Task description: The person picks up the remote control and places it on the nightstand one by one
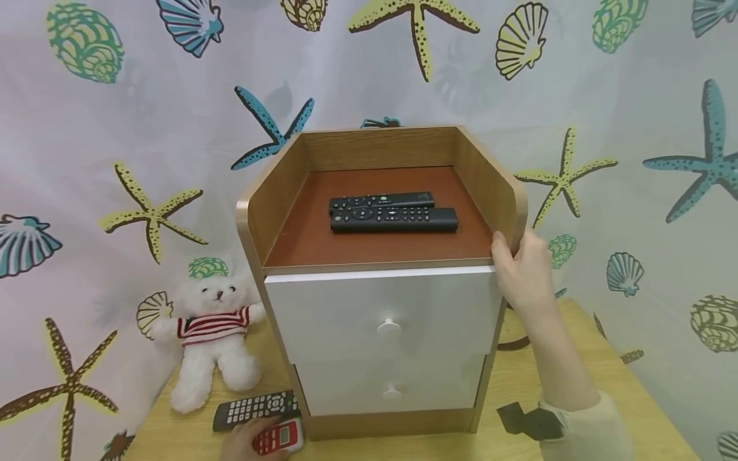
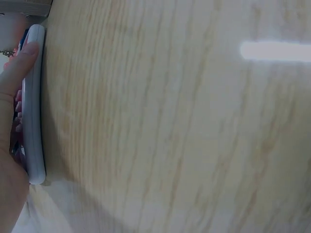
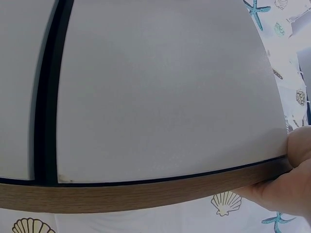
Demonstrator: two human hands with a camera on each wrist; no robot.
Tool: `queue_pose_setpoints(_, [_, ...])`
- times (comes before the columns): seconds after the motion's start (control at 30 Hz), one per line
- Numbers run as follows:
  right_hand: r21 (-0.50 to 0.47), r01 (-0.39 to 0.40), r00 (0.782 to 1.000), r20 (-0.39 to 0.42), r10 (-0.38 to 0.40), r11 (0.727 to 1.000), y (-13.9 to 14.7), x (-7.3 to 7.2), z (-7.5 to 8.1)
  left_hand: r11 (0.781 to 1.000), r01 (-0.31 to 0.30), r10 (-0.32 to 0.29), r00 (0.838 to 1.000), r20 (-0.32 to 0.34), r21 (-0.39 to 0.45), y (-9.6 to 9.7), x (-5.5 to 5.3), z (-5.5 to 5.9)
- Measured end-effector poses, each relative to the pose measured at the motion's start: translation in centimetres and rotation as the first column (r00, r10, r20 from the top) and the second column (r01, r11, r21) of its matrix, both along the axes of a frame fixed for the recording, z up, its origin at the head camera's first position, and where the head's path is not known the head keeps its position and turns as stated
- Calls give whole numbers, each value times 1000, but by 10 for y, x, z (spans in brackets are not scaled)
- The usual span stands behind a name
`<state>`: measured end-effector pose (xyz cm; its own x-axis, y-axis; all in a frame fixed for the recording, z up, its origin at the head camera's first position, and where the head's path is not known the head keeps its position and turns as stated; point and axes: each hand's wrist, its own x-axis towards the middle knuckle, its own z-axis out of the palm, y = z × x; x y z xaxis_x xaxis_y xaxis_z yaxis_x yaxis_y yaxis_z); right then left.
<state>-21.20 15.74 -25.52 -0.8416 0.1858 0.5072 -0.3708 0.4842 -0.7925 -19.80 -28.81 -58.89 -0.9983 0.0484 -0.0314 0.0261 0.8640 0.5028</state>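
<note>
At the lower left of the head view, my left hand [image 1: 245, 443] holds a red and white remote control [image 1: 284, 436] on the table, beside the cabinet's foot. In the left wrist view, the thumb [image 2: 23, 65] lies along the pale edge of this remote [image 2: 35, 107]; the other fingers are mostly hidden. My right hand [image 1: 526, 272] grips the front edge of the right side panel of a small wooden cabinet [image 1: 490, 176]. Up close, the right hand [image 3: 286, 187] bends round the wooden edge [image 3: 146, 195] beside the white drawer fronts.
Two black remotes, one behind [image 1: 383, 200] the other [image 1: 394, 221], lie on the cabinet's brown top. Its upper drawer [image 1: 346, 320] and lower drawer [image 1: 346, 387] have white round knobs. A white teddy bear [image 1: 213, 346] sits left, with a dark remote [image 1: 254, 408] before it.
</note>
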Motion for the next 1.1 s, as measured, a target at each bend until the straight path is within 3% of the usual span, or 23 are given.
queue_pose_setpoints(0.17, [-11, -6, 1000, 5, 6, 1000, 0, 0, -1, 999, -15, 16, 1000, 21, -31, 0, 1, -1])
queue_pose_setpoints(0.5, [-9, -4, 1000, -6, 4, 1000, 0, 0, 2, 1000, -6, 5, 1000, -26, -30, 4, 5, 8])
queue_pose_setpoints(0.83, [-14, -6, 1000, -19, 5, 1000, 1, -3, 0, 997, 5, -12, 996, -90, -75, 2, 2, 0])
queue_pose_setpoints(1.1, [-8, -7, 1000, 5, 7, 1000, 0, -2, -1, 998, -7, 7, 1000, -3, -63, 3, 3, 2])
